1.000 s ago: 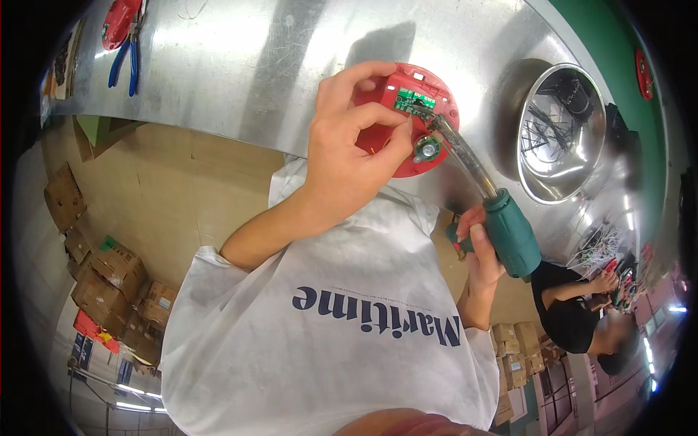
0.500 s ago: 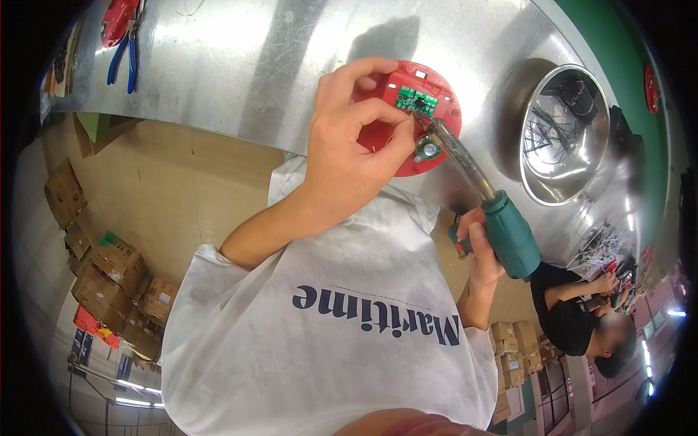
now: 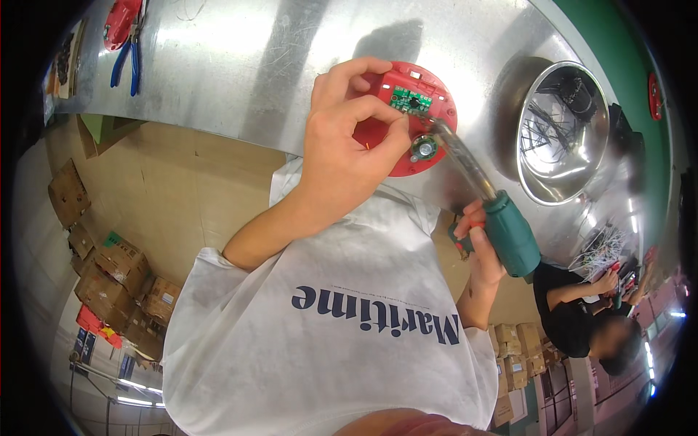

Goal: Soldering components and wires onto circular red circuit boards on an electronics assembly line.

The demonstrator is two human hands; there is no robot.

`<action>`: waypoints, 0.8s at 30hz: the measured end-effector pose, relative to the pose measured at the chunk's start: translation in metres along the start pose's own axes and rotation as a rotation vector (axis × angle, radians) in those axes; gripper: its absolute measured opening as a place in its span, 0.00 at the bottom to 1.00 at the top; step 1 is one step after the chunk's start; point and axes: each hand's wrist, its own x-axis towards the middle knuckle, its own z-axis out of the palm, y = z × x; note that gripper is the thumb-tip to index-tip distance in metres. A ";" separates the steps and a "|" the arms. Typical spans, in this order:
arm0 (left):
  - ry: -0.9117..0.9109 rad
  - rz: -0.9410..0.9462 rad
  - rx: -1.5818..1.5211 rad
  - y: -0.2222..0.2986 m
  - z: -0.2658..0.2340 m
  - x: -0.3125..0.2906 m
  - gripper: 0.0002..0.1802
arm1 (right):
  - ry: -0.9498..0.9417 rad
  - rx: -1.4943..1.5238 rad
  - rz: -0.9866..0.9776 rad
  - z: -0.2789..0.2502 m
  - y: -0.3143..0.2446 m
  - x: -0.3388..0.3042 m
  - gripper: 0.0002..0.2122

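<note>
A round red plastic housing (image 3: 442,102) lies on the metal table, with a small green circuit board (image 3: 411,100) and a round metal-centred part (image 3: 424,148) inside it. My left hand (image 3: 349,123) rests over the housing's left side. Its thumb and forefinger are pinched together beside the board; what is between them is too small to make out. A bit of orange wire (image 3: 368,146) shows within the loop of those fingers. My right hand (image 3: 481,247) grips a soldering iron (image 3: 511,232) with a green handle, its tip close to the pinched fingers, over the housing.
A steel bowl (image 3: 525,156) holding dark wires stands to the right. Blue-handled pliers (image 3: 127,65) and another red part (image 3: 120,25) lie at far left. Beyond the bowl is a bundle of pale wires (image 3: 596,251), near a person in black (image 3: 563,309). Cardboard boxes (image 3: 120,258) are stacked at left.
The soldering iron's tip has shifted slightly right, away from the circuit board. My left hand's pinched fingers have moved a little left and down, still closed.
</note>
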 end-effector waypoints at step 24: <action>-0.106 0.012 0.128 0.004 -0.008 0.008 0.03 | 0.116 0.314 -0.116 -0.006 0.036 -0.007 0.13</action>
